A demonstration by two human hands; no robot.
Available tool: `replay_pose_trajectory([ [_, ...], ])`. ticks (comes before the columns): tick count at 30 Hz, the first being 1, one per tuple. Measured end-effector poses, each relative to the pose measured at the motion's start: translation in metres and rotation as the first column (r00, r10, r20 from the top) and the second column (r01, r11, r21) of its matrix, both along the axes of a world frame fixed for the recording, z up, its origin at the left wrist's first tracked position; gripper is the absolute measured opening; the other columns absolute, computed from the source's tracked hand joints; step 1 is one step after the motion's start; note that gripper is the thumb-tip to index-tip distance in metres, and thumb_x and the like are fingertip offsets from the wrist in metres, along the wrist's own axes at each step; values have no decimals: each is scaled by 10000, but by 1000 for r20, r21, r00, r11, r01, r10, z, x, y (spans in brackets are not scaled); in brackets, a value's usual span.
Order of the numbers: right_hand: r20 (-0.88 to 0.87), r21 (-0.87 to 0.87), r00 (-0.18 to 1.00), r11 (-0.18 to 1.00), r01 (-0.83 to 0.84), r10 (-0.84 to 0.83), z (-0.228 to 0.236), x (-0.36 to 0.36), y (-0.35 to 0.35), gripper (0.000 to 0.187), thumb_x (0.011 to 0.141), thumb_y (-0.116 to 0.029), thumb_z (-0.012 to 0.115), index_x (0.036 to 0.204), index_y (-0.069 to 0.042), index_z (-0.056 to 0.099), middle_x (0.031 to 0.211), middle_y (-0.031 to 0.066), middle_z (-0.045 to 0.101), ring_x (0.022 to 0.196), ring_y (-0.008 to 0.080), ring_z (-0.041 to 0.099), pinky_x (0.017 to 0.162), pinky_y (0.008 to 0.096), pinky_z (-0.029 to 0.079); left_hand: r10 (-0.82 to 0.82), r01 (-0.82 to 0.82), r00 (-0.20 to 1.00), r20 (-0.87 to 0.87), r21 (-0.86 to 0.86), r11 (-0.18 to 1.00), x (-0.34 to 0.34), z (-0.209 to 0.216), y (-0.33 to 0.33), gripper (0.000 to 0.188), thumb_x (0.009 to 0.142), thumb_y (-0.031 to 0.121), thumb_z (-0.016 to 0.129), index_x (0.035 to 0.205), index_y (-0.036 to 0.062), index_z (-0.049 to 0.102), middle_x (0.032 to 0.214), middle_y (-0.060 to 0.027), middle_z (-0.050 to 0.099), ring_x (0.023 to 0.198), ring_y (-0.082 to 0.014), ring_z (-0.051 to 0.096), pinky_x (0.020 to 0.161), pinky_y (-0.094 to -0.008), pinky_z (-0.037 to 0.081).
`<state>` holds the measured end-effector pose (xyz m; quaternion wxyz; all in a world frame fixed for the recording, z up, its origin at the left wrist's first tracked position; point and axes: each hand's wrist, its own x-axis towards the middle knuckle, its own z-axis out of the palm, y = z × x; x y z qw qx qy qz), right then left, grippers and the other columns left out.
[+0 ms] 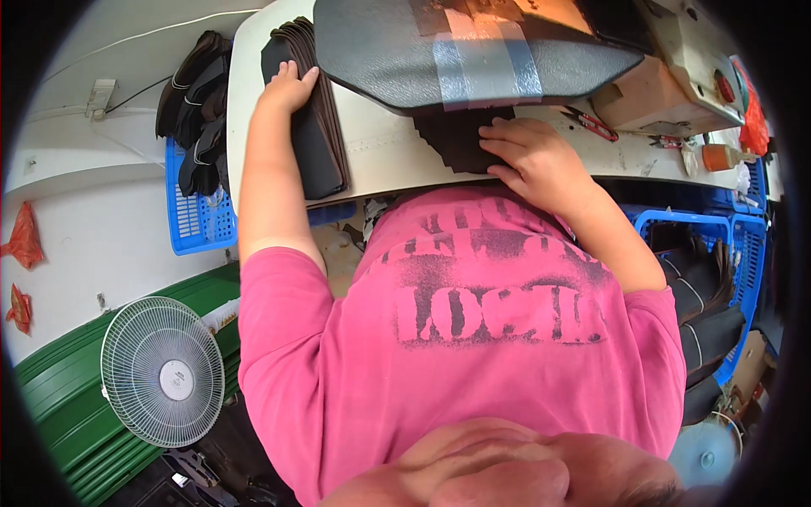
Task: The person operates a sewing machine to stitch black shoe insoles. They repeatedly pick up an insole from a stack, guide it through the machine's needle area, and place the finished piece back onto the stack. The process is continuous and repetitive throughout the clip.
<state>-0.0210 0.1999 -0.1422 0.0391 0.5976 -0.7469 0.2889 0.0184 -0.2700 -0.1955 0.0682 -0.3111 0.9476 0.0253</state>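
Observation:
My left hand (pixel 291 87) lies on the far part of a stack of dark cut pieces (pixel 319 160), long and flat with brown layered edges, at the left of the white table. Its fingers are stretched out over the top piece. My right hand (pixel 536 160) rests on the right side of a black cloth-like piece (pixel 452 139), fingers spread. The far side of this piece disappears beneath a large black padded cover (pixel 380 59) with clear tape across it. What lies under the cover is hidden.
Red-handled scissors (pixel 596 125) lie right of my right hand, near a machine body (pixel 676 101) and a small orange bottle (pixel 720 157). Blue baskets with dark bundles stand left (pixel 190 228) and right (pixel 748 262) of the table (pixel 380 139). A fan (pixel 165 372) stands lower left.

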Motion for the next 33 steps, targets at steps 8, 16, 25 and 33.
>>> replay_pose_trajectory([
  [8,22,68,1000,998,-5,3,7,-3,-3,328,688,-151,734,990,-47,655,1124,66,629,1045,269,584,889,372,478,131,-148,966,-223,-61,987,-17,-13,12,648,947,517,302,1482,151,290,1553,-105,215,1414,-349,226,1141,-445,225],
  [16,52,36,996,996,-75,74,0,-15,-2,310,769,-201,704,1029,-36,666,1092,94,659,992,281,615,876,377,492,364,-76,682,-635,434,898,34,14,12,434,956,302,496,1256,-6,556,1200,-152,594,1091,-234,543,935,-320,408],
  [25,-34,-50,998,998,43,-44,-4,-19,-14,159,827,-213,656,886,-66,652,853,80,650,825,295,618,742,397,497,-517,675,399,-757,-138,724,71,58,266,234,769,96,678,988,15,676,927,-150,657,915,-296,622,816,-423,487],
  [33,25,-299,973,926,228,-231,-31,-6,-19,291,835,-249,656,1064,-71,638,1083,92,629,979,297,605,827,402,498,-84,598,213,-974,62,799,72,23,232,153,876,-55,548,1024,-32,579,951,-145,636,861,-228,636,796,-325,505],
])
